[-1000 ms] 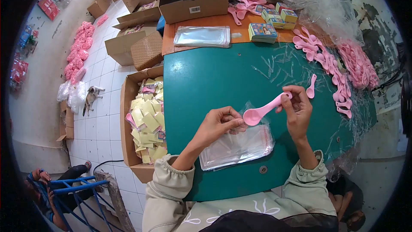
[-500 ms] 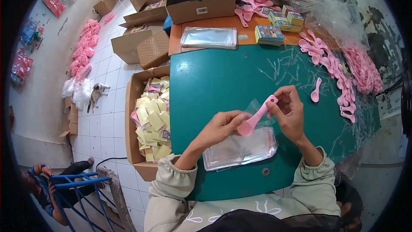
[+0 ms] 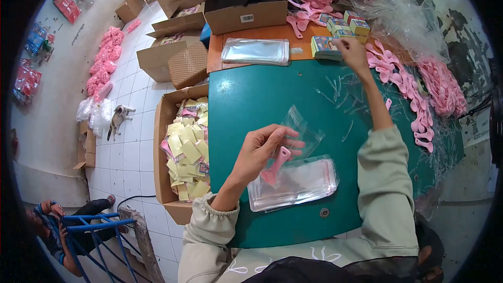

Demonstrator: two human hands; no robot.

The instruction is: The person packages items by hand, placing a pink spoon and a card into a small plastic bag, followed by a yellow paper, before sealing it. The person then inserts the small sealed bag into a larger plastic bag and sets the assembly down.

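Note:
My left hand [image 3: 266,149] holds a clear plastic bag [image 3: 304,133] and a pink spoon [image 3: 276,166] above a stack of clear bags [image 3: 301,183] on the green table. The spoon's handle points up, its bowl low beside the palm. Far forward, my right hand [image 3: 350,53] is at the right edge of a stack of small printed cards [image 3: 324,47]; its fingers are bent together, and what they grip is too small to make out. More card stacks [image 3: 346,27] stand just behind it.
Pink spoons [image 3: 401,81] lie in a row at the right, beside a bundle of them [image 3: 443,86]. Film strips [image 3: 340,91] are scattered on the green table [image 3: 236,105]. An open carton [image 3: 161,152] of yellow cards stands left. A person [image 3: 55,230] is at lower left.
My right hand has let go of the spoon and moved forward to the card stack. The spoon is now with my left hand, lower and further left, along with the bag.

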